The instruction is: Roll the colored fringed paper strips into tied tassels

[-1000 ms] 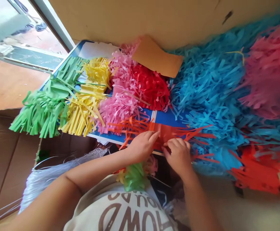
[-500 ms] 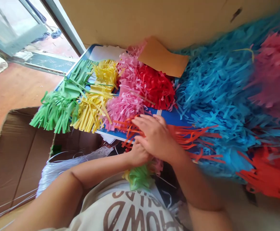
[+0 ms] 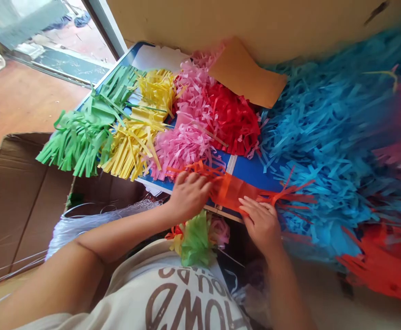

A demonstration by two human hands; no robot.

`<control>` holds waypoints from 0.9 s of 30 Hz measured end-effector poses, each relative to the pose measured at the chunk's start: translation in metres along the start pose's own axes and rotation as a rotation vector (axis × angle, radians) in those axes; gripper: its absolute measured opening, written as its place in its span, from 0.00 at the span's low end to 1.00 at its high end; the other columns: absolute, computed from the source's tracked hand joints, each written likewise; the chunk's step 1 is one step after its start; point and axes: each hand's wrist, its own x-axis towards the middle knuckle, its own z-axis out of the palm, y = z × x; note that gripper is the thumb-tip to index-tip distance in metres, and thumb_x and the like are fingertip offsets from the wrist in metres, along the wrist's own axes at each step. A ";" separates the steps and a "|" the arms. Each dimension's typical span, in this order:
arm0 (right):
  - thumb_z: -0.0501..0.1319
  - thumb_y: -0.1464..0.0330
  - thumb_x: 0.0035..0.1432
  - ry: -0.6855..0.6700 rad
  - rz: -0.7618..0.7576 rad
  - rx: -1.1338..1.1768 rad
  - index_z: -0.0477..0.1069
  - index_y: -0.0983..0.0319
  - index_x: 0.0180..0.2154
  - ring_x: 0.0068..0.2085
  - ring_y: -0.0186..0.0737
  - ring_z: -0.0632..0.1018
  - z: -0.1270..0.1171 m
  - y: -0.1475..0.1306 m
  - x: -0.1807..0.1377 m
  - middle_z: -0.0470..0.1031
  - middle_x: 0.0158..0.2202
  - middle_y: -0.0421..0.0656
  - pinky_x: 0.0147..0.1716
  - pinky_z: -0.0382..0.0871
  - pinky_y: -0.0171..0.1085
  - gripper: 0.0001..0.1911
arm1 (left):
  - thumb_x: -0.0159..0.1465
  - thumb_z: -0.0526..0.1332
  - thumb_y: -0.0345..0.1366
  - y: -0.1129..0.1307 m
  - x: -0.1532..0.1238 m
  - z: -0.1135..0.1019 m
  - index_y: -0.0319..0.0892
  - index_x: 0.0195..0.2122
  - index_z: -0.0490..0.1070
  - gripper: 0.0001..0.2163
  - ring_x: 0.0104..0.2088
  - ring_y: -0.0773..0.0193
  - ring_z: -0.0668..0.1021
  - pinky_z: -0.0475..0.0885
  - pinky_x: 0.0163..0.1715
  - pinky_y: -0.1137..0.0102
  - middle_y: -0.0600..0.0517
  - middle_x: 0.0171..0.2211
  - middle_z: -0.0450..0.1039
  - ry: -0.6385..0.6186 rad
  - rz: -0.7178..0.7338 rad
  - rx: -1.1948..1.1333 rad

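Note:
A strip of orange tissue paper (image 3: 231, 190) with fringed ends lies flat across the near edge of the blue table. My left hand (image 3: 190, 195) bends its fingers over the strip's left end; its fingertips are partly hidden in the fringe. At the right end, my right hand (image 3: 260, 222) rests with fingers stretched out and lying on the paper. Below the table edge, by my lap, sits a bunch of green tissue paper (image 3: 196, 240) with pink, yellow and red pieces beside it.
Fringed tissue bundles cover the table: green (image 3: 80, 146), yellow (image 3: 131, 146), pink (image 3: 183, 144) and red (image 3: 235, 119). A large blue fringe heap (image 3: 324, 123) lies right, with red fringe (image 3: 382, 266). An orange-brown sheet (image 3: 248, 73), cardboard box (image 3: 18, 192) and white string (image 3: 83, 231) are nearby.
My hands were together, the right over the left, on the orange paper. They have moved apart to its two ends, uncovering its flat middle. The view has shifted slightly.

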 end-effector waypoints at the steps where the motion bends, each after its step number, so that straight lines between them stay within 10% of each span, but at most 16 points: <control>1: 0.58 0.76 0.64 0.016 0.006 -0.010 0.72 0.60 0.43 0.52 0.41 0.79 -0.002 -0.001 0.002 0.81 0.48 0.44 0.51 0.62 0.43 0.09 | 0.66 0.58 0.38 -0.004 -0.002 -0.010 0.45 0.51 0.73 0.13 0.51 0.47 0.75 0.61 0.54 0.49 0.45 0.52 0.76 0.015 -0.046 0.026; 6: 0.59 0.74 0.64 0.010 -0.012 -0.026 0.74 0.58 0.43 0.50 0.40 0.80 -0.006 -0.005 0.010 0.81 0.46 0.42 0.51 0.58 0.43 0.08 | 0.66 0.58 0.41 0.018 0.004 -0.028 0.46 0.61 0.65 0.22 0.61 0.47 0.68 0.45 0.66 0.46 0.44 0.58 0.71 -0.006 0.307 -0.095; 9: 0.59 0.73 0.65 0.017 -0.031 0.020 0.74 0.59 0.44 0.48 0.40 0.81 -0.006 -0.002 0.008 0.82 0.45 0.43 0.50 0.59 0.42 0.08 | 0.67 0.54 0.31 0.035 0.023 -0.005 0.39 0.53 0.70 0.14 0.43 0.58 0.79 0.60 0.59 0.55 0.45 0.40 0.79 -0.147 0.463 -0.184; 15: 0.56 0.63 0.68 0.086 0.268 0.074 0.76 0.58 0.37 0.39 0.41 0.81 -0.007 0.013 0.004 0.82 0.36 0.43 0.44 0.64 0.42 0.12 | 0.68 0.55 0.36 0.021 0.042 0.019 0.40 0.36 0.73 0.08 0.33 0.60 0.79 0.64 0.40 0.63 0.50 0.29 0.77 -0.194 0.187 -0.253; 27: 0.57 0.55 0.65 0.014 0.452 -0.043 0.76 0.59 0.30 0.30 0.40 0.76 0.006 0.028 0.036 0.79 0.31 0.43 0.34 0.63 0.38 0.18 | 0.65 0.57 0.37 0.017 0.047 0.023 0.41 0.25 0.73 0.12 0.32 0.59 0.74 0.61 0.41 0.58 0.50 0.22 0.74 -0.123 -0.094 -0.166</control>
